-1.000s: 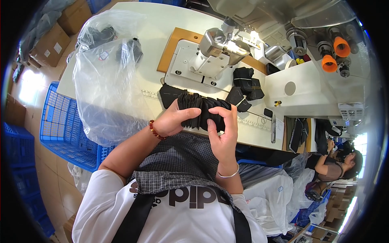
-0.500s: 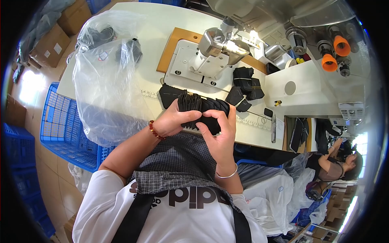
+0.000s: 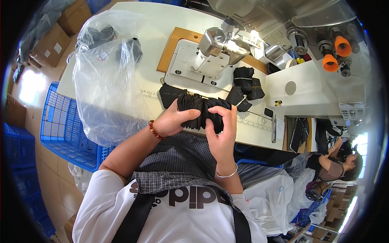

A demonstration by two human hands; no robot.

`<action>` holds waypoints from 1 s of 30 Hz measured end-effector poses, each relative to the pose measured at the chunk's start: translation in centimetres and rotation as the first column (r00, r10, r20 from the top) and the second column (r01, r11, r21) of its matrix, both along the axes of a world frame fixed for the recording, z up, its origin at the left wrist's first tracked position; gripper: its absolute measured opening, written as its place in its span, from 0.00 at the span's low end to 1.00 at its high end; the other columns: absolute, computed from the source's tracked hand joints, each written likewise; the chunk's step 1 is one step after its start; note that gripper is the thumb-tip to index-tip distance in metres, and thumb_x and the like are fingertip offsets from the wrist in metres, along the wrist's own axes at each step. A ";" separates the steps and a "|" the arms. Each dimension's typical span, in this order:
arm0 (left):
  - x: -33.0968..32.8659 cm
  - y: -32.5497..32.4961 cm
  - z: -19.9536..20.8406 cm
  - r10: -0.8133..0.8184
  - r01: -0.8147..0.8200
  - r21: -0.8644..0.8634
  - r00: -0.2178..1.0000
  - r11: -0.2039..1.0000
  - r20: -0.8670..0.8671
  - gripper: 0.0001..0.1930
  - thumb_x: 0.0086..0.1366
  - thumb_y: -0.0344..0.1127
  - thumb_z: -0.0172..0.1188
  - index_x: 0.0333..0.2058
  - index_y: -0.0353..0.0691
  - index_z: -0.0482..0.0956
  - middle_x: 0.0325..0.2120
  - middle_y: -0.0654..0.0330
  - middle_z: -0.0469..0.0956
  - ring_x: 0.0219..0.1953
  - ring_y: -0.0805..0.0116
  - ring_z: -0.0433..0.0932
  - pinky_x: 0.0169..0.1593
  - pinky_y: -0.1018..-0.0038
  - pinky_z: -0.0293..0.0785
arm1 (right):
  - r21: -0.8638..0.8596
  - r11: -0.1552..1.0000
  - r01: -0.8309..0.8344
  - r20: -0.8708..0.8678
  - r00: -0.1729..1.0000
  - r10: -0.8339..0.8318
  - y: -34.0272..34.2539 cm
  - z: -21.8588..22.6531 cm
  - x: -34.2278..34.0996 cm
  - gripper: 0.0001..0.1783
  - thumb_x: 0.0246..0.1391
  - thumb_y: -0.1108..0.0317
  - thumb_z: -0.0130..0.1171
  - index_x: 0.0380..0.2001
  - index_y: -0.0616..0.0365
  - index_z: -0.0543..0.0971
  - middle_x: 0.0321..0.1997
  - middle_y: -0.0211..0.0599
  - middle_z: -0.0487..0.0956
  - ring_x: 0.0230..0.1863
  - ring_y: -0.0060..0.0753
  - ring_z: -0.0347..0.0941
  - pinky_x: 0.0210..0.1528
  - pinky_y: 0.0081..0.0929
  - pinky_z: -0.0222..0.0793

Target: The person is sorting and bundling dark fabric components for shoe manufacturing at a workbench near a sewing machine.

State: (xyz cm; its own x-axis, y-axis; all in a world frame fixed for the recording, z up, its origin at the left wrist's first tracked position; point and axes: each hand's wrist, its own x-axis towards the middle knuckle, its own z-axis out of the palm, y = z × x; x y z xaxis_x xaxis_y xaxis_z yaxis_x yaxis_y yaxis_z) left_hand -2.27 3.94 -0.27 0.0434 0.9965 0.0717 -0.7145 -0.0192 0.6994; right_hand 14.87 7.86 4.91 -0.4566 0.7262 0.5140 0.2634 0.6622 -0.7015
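Between both hands I hold a thick stack of black fabric pieces (image 3: 190, 106) on edge, over the table's near edge. My left hand (image 3: 172, 120) is closed round its left part, thumb across the front. At the right part, my right hand (image 3: 222, 127) curls its fingers and thumb round the pieces. Just behind the left hand lies another flat black stack (image 3: 169, 94) on the table. Beyond my right fingers sit several tied black bundles (image 3: 243, 83). The sewing machine (image 3: 214, 54) stands behind the stack.
A clear plastic bag (image 3: 107, 81) covers the table's left side, above a blue crate (image 3: 67, 125). Orange-tipped thread holders (image 3: 336, 54) hang at the upper right. Scissors or a slim metal tool (image 3: 274, 128) lie at the right edge. A co-worker (image 3: 334, 164) sits at the far right.
My right thumb and fingers have shifted slightly right on the stack, and a gap between its left and right parts shows more clearly. The left hand has barely moved.
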 end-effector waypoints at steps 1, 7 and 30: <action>0.0 0.0 0.0 0.006 -0.006 -0.003 1.000 1.000 -0.003 0.18 0.67 0.27 0.61 0.55 0.35 0.74 0.46 0.62 0.80 0.46 0.76 0.78 0.50 0.74 0.78 | -0.001 1.000 -0.001 0.000 1.000 0.001 0.0 -0.1 0.0 0.15 0.49 0.80 0.64 0.42 0.57 0.79 0.46 0.45 0.72 0.46 0.45 0.73 0.49 0.35 0.71; 0.0 0.0 0.0 0.006 -0.006 -0.004 1.000 1.000 0.015 0.17 0.68 0.29 0.62 0.54 0.36 0.74 0.44 0.64 0.79 0.44 0.78 0.77 0.48 0.75 0.77 | 0.048 0.995 -0.087 0.067 0.994 0.084 0.2 -0.1 0.4 0.17 0.51 0.78 0.64 0.46 0.57 0.79 0.48 0.45 0.72 0.48 0.47 0.73 0.50 0.35 0.72; 0.4 0.5 -1.0 0.036 -0.035 0.007 0.998 0.999 -0.055 0.19 0.67 0.36 0.67 0.52 0.35 0.75 0.44 0.63 0.79 0.45 0.76 0.76 0.50 0.73 0.76 | 0.009 0.995 -0.099 0.066 0.993 0.098 0.4 0.2 0.3 0.15 0.53 0.72 0.68 0.44 0.57 0.79 0.48 0.46 0.71 0.48 0.45 0.73 0.50 0.34 0.72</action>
